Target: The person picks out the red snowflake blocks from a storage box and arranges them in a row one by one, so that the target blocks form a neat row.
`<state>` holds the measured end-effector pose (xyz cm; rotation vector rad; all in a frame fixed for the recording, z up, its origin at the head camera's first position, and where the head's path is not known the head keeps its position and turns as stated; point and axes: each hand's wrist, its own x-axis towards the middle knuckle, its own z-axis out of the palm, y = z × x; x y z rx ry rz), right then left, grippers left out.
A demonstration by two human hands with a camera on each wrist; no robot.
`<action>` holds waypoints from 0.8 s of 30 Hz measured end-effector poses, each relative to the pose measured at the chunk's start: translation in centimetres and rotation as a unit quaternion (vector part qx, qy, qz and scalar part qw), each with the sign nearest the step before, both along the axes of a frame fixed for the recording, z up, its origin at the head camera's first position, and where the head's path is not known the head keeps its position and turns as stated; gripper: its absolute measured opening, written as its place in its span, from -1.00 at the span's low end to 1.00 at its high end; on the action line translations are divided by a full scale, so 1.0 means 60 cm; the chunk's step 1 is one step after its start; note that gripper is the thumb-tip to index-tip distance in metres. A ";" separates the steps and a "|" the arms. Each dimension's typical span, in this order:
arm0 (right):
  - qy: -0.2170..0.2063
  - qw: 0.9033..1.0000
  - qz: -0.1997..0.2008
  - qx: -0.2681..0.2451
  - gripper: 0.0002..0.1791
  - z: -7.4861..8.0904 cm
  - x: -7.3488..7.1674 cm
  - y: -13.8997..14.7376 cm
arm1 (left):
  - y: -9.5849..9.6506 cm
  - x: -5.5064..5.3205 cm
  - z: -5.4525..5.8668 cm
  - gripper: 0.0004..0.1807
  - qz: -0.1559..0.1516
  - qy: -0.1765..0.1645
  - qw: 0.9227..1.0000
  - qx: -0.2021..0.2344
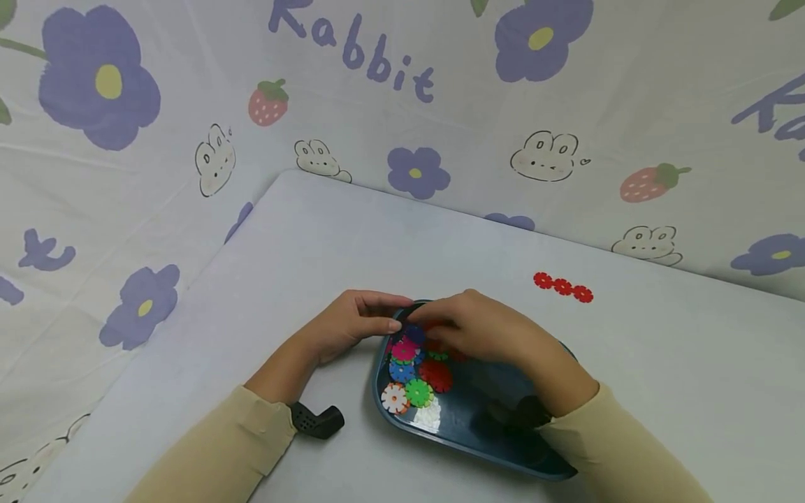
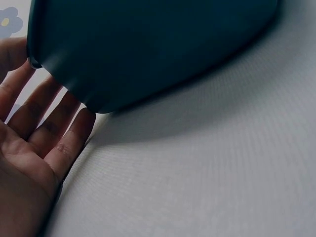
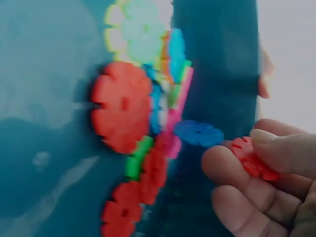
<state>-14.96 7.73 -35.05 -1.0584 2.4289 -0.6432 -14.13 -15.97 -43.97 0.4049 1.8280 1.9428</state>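
My right hand [image 1: 487, 325] is over the far left part of a dark blue tray [image 1: 468, 402]. In the right wrist view, its thumb and fingers pinch a red notched disc [image 3: 248, 157]. Beside those fingertips stands a blue notched disc [image 3: 199, 133], near a heap with a larger-looking red disc [image 3: 122, 106] and pink and green ones. My left hand [image 1: 346, 325] grips the tray's left end, its fingers against the outer side in the left wrist view. A white disc [image 1: 395, 398] and a green disc [image 1: 418, 393] lie at the tray's near left.
Three red discs joined in a row [image 1: 562, 286] lie on the white table [image 1: 390, 230] beyond the tray, to the right. A black wrist device [image 1: 317, 421] sticks out from the left sleeve. Behind the table hangs a printed cloth [image 1: 465, 119] with flowers and rabbits.
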 end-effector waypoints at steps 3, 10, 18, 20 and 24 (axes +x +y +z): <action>0.009 1.000 -0.013 -0.015 -0.66 0.011 0.002 0.012 | 0.000 0.001 0.000 -0.55 0.001 -0.003 1.000 -0.003; 0.063 0.994 -0.032 -0.084 -0.72 0.054 0.017 0.046 | 0.000 0.000 -0.003 -0.53 0.002 -0.005 1.000 -0.011; 0.119 0.984 -0.052 -0.125 -0.68 0.087 0.026 0.091 | 0.003 0.003 -0.004 -0.54 0.006 0.005 1.000 -0.017; 0.113 0.984 -0.072 -0.118 -0.65 0.091 0.023 0.104 | 0.003 0.003 -0.003 -0.54 0.008 0.006 1.000 -0.019; 0.092 0.981 -0.129 -0.108 -0.63 0.097 0.011 0.138 | 0.002 0.004 -0.002 -0.54 0.012 0.005 1.000 -0.022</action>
